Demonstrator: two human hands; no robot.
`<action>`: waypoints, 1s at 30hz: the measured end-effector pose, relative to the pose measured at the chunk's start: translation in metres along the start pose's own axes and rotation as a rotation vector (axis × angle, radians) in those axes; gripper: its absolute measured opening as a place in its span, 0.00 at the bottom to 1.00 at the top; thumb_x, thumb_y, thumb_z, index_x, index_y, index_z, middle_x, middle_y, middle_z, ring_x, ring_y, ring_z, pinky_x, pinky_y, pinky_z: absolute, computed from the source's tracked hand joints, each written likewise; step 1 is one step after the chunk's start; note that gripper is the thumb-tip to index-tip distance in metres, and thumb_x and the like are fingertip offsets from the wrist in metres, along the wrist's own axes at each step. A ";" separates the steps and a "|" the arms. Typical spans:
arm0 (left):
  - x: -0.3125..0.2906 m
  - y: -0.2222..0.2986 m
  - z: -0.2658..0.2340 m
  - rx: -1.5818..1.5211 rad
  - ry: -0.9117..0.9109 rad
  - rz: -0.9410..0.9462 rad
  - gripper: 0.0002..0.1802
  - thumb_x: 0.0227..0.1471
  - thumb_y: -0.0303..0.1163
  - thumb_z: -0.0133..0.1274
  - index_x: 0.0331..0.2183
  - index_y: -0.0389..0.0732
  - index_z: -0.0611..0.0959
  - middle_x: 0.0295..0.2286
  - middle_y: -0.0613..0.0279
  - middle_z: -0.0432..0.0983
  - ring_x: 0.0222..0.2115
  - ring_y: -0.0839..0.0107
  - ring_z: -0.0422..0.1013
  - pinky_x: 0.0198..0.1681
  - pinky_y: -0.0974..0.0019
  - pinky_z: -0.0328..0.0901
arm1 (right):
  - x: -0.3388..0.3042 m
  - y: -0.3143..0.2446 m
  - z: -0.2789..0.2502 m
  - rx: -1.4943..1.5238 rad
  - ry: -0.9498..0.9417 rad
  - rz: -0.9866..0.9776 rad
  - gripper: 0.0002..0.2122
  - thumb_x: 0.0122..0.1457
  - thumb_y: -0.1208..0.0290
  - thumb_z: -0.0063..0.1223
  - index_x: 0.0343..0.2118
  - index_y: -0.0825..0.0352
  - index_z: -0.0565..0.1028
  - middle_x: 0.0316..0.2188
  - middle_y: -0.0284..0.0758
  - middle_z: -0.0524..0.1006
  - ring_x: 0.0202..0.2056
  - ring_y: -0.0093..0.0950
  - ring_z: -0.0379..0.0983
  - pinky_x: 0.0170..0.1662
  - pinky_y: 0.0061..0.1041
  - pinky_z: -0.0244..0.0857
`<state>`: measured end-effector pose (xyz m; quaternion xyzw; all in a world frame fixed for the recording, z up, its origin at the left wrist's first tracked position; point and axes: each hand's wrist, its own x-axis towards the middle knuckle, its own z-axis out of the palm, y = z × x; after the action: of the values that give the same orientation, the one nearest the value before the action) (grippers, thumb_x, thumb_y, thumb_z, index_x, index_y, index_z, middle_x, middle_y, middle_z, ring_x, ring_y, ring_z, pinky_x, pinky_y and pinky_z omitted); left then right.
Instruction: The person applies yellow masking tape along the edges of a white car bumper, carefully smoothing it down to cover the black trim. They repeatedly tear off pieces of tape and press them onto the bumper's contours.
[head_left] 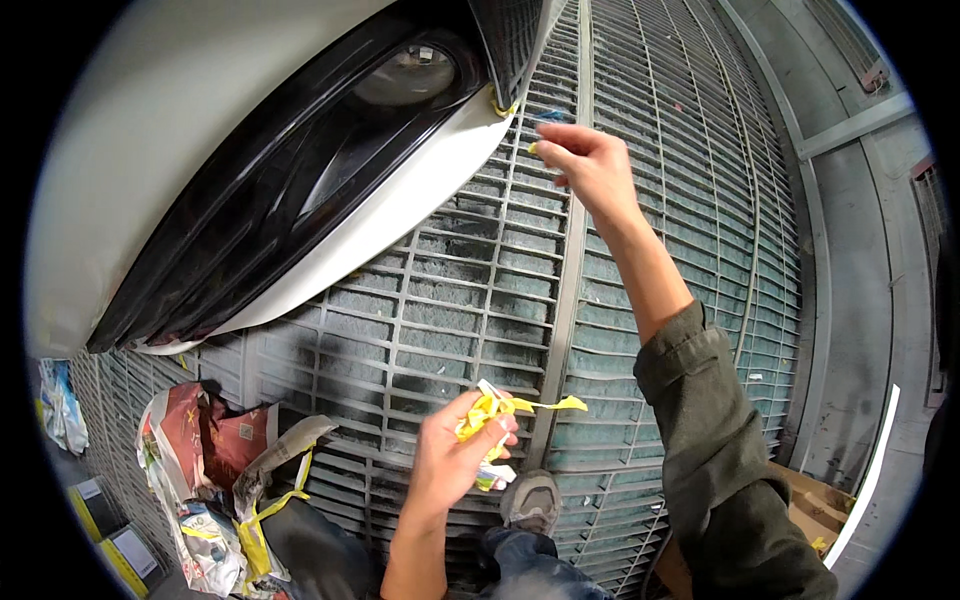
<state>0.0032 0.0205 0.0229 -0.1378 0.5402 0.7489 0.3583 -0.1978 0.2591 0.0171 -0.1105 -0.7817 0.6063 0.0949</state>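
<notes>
One crumpled yellow-and-white tape wad (484, 414) is clenched in the left hand (447, 450), its loose tail (571, 403) lying crosswise, tip rightward. The right hand (594, 168) pinches a small yellow scrap (533, 148) near the white-and-black bumper (440, 180).

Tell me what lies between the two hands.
In the head view, metal floor grating shows beneath the gap between left hand and right hand; a yellow strip sticks out of the left.
</notes>
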 end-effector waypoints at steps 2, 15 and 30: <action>0.000 0.000 0.001 0.003 -0.015 -0.023 0.13 0.53 0.24 0.53 0.42 0.33 0.77 0.27 0.59 0.76 0.26 0.75 0.73 0.29 0.73 0.70 | 0.013 0.002 0.013 -0.037 0.006 0.032 0.11 0.55 0.70 0.58 0.40 0.69 0.80 0.29 0.32 0.79 0.27 0.17 0.71 0.29 0.18 0.67; 0.002 0.002 -0.008 -0.054 0.077 0.008 0.15 0.53 0.26 0.54 0.43 0.33 0.76 0.28 0.58 0.76 0.27 0.73 0.73 0.28 0.72 0.70 | 0.048 0.012 0.038 0.053 0.079 0.087 0.08 0.54 0.70 0.57 0.26 0.70 0.79 0.19 0.27 0.75 0.19 0.14 0.66 0.24 0.17 0.63; 0.001 0.007 -0.008 -0.100 0.099 0.011 0.15 0.53 0.27 0.54 0.43 0.32 0.75 0.28 0.58 0.76 0.27 0.74 0.73 0.28 0.73 0.70 | 0.018 0.024 0.037 -0.047 0.257 -0.228 0.15 0.49 0.68 0.64 0.38 0.72 0.79 0.28 0.36 0.81 0.30 0.21 0.76 0.36 0.21 0.70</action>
<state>-0.0042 0.0125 0.0240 -0.1893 0.5201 0.7691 0.3198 -0.2242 0.2359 -0.0153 -0.0999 -0.7848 0.5540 0.2595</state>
